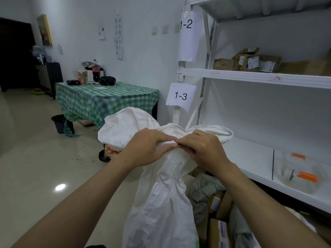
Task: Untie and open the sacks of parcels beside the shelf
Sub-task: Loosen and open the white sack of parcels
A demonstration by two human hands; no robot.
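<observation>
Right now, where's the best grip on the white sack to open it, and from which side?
Grip the white sack at its cinched neck, the narrowest bunched part below the flared mouth. Come from above, one hand per side, as the left hand and right hand pinch it.

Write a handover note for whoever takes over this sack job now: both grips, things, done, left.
Left grip: pinches the gathered neck of the white sack.
Right grip: pinches the same neck, fingertips meeting the left's.
Sack: upright beside the shelf, loose parcels between them.
Done: nothing visible; neck bunched shut, tie hidden under fingers.
Left: loosen the tie, spread the mouth open.
</observation>
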